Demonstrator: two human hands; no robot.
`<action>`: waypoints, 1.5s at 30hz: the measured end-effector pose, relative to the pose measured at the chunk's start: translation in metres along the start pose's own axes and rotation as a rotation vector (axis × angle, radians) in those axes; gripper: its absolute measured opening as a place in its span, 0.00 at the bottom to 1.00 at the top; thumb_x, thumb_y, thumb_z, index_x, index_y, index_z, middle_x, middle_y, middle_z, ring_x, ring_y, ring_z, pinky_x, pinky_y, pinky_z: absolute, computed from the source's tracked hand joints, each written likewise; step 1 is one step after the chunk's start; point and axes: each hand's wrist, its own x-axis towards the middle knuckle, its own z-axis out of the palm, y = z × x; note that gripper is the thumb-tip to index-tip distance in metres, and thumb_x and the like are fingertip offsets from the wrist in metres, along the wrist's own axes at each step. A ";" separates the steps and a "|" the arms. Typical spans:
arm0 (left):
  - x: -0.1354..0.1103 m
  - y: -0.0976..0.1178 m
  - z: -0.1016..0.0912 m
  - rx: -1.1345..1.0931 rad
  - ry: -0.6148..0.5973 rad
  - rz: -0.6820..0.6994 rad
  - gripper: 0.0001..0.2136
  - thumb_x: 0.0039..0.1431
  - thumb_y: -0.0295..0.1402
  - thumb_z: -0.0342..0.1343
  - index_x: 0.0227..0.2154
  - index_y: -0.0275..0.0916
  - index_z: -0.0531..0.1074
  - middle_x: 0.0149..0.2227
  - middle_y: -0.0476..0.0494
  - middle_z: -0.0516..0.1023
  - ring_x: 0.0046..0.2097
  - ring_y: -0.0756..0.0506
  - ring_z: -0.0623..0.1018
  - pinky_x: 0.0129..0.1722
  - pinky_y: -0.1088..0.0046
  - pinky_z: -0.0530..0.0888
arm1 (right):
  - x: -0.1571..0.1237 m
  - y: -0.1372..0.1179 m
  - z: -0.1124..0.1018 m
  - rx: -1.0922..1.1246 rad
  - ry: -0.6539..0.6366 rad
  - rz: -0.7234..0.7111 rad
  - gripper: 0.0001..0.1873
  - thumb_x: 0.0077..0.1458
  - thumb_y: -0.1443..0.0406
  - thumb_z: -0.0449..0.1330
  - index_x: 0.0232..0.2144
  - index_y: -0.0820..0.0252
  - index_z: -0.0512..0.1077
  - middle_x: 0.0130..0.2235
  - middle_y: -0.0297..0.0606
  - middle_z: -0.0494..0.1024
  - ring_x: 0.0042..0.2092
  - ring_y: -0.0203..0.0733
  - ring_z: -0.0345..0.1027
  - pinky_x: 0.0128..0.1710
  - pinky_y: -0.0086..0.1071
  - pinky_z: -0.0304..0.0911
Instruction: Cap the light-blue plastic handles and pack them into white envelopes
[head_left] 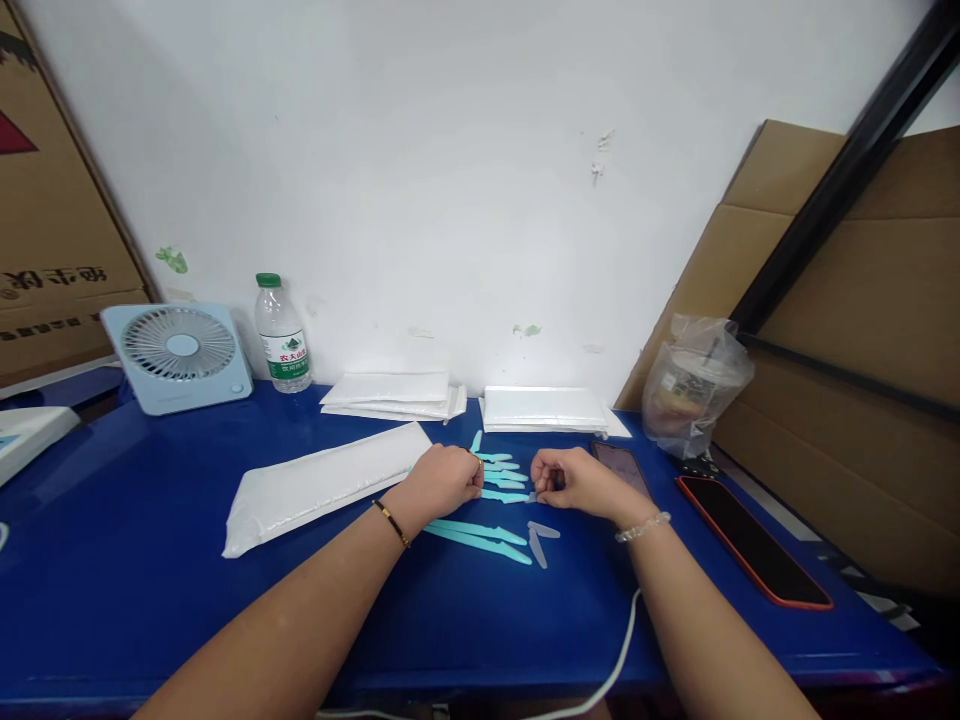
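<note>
Razor (504, 496) | seemed light, stiff, slick; best taken by handle (490, 494) | left grip (444, 479): pinched there | right grip (574, 484): was narrow at clear cap (532, 497), hold unclear

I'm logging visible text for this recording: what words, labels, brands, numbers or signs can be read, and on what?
"农夫山": red, bottle label; any further character is cut off by the curve.
"饮用": the label's green band; the rest is too small.
Carton at left: large black upside-down characters, not reliably readable.
Fan: faint marking, too small.
Bagged cup: dark print, too blurred.
Teal sticks: nothing legible.
</note>
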 end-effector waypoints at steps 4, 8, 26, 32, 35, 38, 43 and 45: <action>0.004 0.002 0.009 -0.002 0.021 0.036 0.05 0.53 0.34 0.54 0.27 0.41 0.74 0.30 0.47 0.78 0.32 0.46 0.74 0.32 0.73 0.65 | 0.006 -0.008 0.011 -0.014 0.030 -0.040 0.07 0.44 0.69 0.60 0.30 0.59 0.67 0.27 0.33 0.75 0.29 0.36 0.69 0.30 0.28 0.64; 0.006 0.005 0.013 -0.013 0.022 0.070 0.05 0.54 0.31 0.53 0.27 0.40 0.73 0.31 0.46 0.77 0.35 0.46 0.75 0.36 0.72 0.66 | 0.010 -0.010 0.018 -0.052 0.061 -0.083 0.06 0.45 0.69 0.60 0.29 0.59 0.68 0.26 0.32 0.74 0.28 0.36 0.68 0.29 0.27 0.64; 0.005 -0.015 0.008 -0.033 0.080 -0.021 0.15 0.59 0.43 0.45 0.43 0.44 0.70 0.44 0.43 0.71 0.49 0.41 0.67 0.47 0.63 0.62 | 0.015 -0.007 0.023 -0.160 0.146 -0.107 0.04 0.47 0.70 0.59 0.29 0.58 0.67 0.26 0.31 0.73 0.28 0.35 0.67 0.29 0.27 0.61; 0.008 -0.016 0.010 -0.012 0.065 0.046 0.15 0.58 0.40 0.50 0.46 0.43 0.69 0.46 0.42 0.71 0.49 0.42 0.68 0.46 0.67 0.63 | 0.007 -0.015 0.008 -0.104 0.092 -0.125 0.05 0.49 0.66 0.60 0.32 0.59 0.72 0.31 0.35 0.73 0.32 0.36 0.66 0.32 0.28 0.62; 0.006 -0.013 0.007 0.000 0.119 0.035 0.17 0.56 0.38 0.52 0.49 0.43 0.66 0.48 0.42 0.70 0.49 0.41 0.68 0.46 0.67 0.64 | -0.003 -0.023 -0.003 -0.065 -0.163 -0.164 0.11 0.46 0.61 0.64 0.34 0.57 0.76 0.35 0.36 0.71 0.35 0.37 0.65 0.32 0.28 0.61; 0.001 -0.007 -0.002 -0.093 0.143 0.083 0.18 0.52 0.40 0.56 0.46 0.42 0.68 0.47 0.43 0.70 0.48 0.42 0.69 0.44 0.69 0.65 | -0.005 -0.025 -0.001 -0.066 -0.368 -0.201 0.16 0.40 0.60 0.68 0.34 0.57 0.77 0.33 0.34 0.70 0.33 0.35 0.63 0.32 0.27 0.60; -0.008 0.003 -0.010 -0.271 -0.259 0.128 0.12 0.45 0.40 0.61 0.34 0.42 0.74 0.32 0.50 0.74 0.31 0.49 0.72 0.26 0.77 0.64 | -0.001 -0.019 0.010 -0.107 -0.381 -0.189 0.11 0.41 0.60 0.68 0.28 0.59 0.78 0.30 0.33 0.68 0.31 0.33 0.62 0.29 0.25 0.58; -0.009 0.005 -0.009 -0.268 -0.307 0.082 0.09 0.46 0.38 0.60 0.31 0.41 0.74 0.29 0.50 0.75 0.29 0.50 0.72 0.24 0.77 0.62 | -0.001 -0.019 0.010 -0.113 -0.365 -0.173 0.10 0.41 0.60 0.67 0.27 0.60 0.77 0.29 0.33 0.68 0.29 0.32 0.61 0.27 0.25 0.57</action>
